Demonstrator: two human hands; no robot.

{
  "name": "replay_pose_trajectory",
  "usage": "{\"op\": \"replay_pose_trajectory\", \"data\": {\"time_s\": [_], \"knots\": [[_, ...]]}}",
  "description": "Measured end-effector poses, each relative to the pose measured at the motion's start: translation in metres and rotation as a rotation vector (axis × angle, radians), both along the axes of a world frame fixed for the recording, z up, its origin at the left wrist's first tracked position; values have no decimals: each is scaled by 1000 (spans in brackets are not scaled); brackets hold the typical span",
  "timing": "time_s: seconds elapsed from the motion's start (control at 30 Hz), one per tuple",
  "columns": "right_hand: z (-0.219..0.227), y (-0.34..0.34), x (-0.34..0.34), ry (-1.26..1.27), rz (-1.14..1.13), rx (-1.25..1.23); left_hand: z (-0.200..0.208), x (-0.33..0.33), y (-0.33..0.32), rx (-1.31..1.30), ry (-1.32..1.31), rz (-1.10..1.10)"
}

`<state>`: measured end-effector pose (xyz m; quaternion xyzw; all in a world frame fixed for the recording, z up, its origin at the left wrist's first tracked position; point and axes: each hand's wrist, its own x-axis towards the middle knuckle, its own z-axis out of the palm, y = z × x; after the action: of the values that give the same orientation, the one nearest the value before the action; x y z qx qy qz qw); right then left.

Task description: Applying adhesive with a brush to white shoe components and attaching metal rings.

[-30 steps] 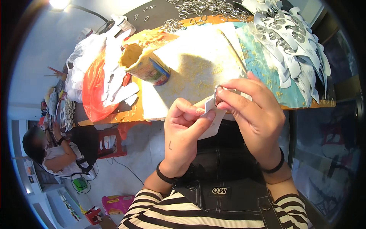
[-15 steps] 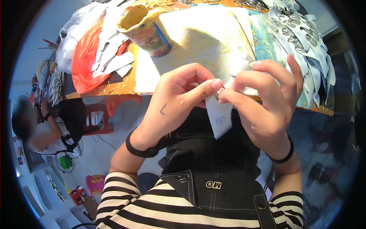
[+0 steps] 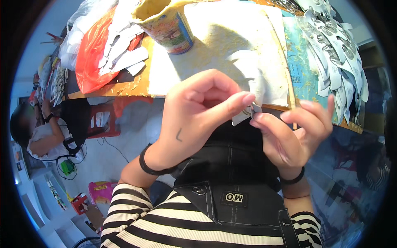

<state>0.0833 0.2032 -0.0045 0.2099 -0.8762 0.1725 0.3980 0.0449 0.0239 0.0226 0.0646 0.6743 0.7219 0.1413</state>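
Both hands meet in front of my chest at the table's near edge, working on a small white strip (image 3: 257, 87) of leather-like material. My left hand (image 3: 202, 107) pinches its end between thumb and forefinger. My right hand (image 3: 291, 134) grips the strip's folded grey end (image 3: 256, 110) between thumb and forefinger, its other fingers lifted and curled. A small metal ring seems to sit at the fold, partly hidden by the fingertips. Behind the right fingers runs a thin tan stick or rolled edge (image 3: 291, 93); I cannot tell which.
A glue-smeared can (image 3: 171, 35) stands on a yellow-stained white sheet (image 3: 206, 53). White strips with metal rings (image 3: 337, 62) are heaped at the right. At the left lie a red plastic bag (image 3: 93, 62) and white offcuts (image 3: 132, 60). Another person (image 3: 45, 132) sits far left beside a red stool (image 3: 103, 120).
Both hands have shifted slightly right. The strip, which hung down below my fingers, now extends up and away over the table, with its end folded between my fingertips.
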Motion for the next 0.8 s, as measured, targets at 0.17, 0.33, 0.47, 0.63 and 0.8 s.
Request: {"op": "replay_pose_trajectory", "data": {"time_s": [0.17,0.33,0.47,0.63,0.8], "knots": [[12,-7,-4,-233,2,-146,-4,13,5,-174,323,107],[11,-8,-6,-154,31,-170,-9,12,5,-337,458,111],[-4,-6,5,76,87,-52,-5,11,8,98,-81,75],[4,-9,-1,-138,9,-27,-17,18,12,-26,126,188],[-5,-5,0,-26,101,-292,-16,18,19,-29,220,203]]}}
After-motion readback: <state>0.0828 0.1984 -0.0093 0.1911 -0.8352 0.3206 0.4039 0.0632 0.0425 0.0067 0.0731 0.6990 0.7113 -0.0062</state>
